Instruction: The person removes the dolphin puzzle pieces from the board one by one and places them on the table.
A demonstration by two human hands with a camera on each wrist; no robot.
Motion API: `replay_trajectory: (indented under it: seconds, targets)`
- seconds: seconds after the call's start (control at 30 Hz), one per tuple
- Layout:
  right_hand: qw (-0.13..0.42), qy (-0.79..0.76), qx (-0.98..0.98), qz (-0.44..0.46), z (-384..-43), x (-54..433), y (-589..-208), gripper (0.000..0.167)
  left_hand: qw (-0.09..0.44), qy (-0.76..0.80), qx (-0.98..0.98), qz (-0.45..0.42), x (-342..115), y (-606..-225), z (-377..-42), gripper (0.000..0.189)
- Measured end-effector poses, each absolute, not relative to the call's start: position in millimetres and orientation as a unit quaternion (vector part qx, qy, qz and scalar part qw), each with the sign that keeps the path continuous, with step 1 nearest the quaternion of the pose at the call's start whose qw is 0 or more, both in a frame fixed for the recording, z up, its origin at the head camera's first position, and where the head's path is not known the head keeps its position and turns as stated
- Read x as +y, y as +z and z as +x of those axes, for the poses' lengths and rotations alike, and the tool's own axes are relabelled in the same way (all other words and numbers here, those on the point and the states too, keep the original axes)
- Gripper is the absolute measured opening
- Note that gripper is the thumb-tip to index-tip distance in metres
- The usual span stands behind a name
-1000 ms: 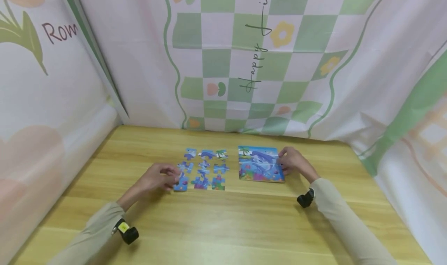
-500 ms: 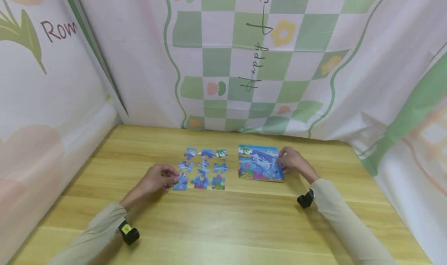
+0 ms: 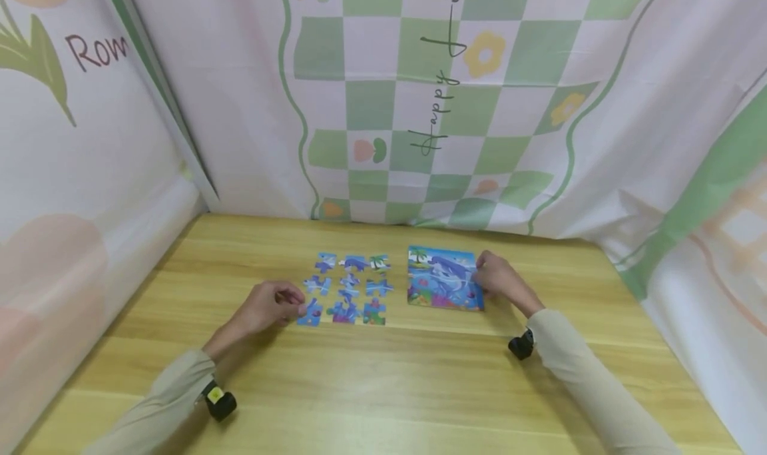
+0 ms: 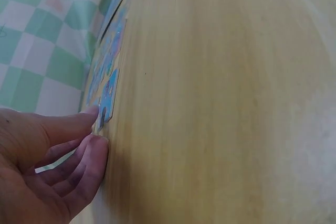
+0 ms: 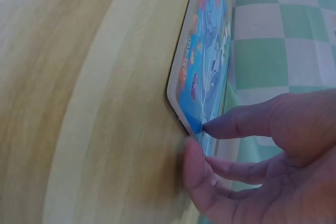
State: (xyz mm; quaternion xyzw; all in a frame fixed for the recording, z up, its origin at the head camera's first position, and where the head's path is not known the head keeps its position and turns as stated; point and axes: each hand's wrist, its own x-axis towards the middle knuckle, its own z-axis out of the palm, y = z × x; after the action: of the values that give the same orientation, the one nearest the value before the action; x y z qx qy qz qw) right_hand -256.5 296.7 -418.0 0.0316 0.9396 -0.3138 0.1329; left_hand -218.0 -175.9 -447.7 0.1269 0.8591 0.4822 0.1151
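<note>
On the wooden table [image 3: 383, 388], several blue ocean-themed jigsaw pieces [image 3: 350, 284] lie apart in neat rows. My left hand [image 3: 268, 306] is beside the nearest left jigsaw piece [image 3: 309, 313], thumb tip right at its edge. In the left wrist view, a gap separates that thumb from the relaxed fingers, and that piece lies flat just beyond. To the right rests a square dolphin puzzle board [image 3: 445, 277]. My right hand [image 3: 502, 278] pinches its right edge. The right wrist view has the thumb [image 5: 236, 123] on the printed face and the index finger at the board's thick pale edge.
A white and green checked cloth [image 3: 431, 108] hangs along the table's back edge. More printed cloth [image 3: 90, 142] closes off the left side, and a curtain [image 3: 677, 195] borders the right. Both wrists carry small black cameras [image 3: 220, 402].
My left fingertips have drawn back slightly from over the near left piece to its edge. The board has shifted very slightly, with my right hand still at its right edge.
</note>
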Motion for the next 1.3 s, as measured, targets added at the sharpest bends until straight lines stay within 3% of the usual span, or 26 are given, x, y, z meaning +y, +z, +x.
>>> replay_trajectory:
  seconds: [0.33, 0.47, 0.63, 0.87, 1.07, 1.3]
  targets:
    - [0.091, -0.289, 0.953, -0.013, -260, 296, -417, 0.037, 0.077, 0.485, 0.864, 0.106, -178, -448, -213, 0.021]
    - [0.044, -0.301, 0.951, -0.044, -260, 296, -415, 0.034, 0.079, 0.504, 0.854, 0.101, -181, -441, -215, 0.023]
    - [-0.032, -0.323, 0.942, -0.09, -259, 298, -409, 0.025, 0.044, 0.504, 0.855, 0.113, -176, -431, -227, 0.029]
    - [-0.081, -0.379, 0.911, -0.139, -262, 302, -397, 0.033, 0.018, 0.492, 0.849, 0.19, -157, -408, -257, 0.056]
    - [-0.093, -0.401, 0.897, -0.161, -261, 294, -380, 0.04, 0.004, 0.448, 0.848, 0.282, -145, -382, -272, 0.065]
    - [-0.115, -0.329, 0.913, -0.212, -260, 286, -360, 0.059, -0.04, 0.243, 0.89, 0.385, -131, -357, -270, 0.079]
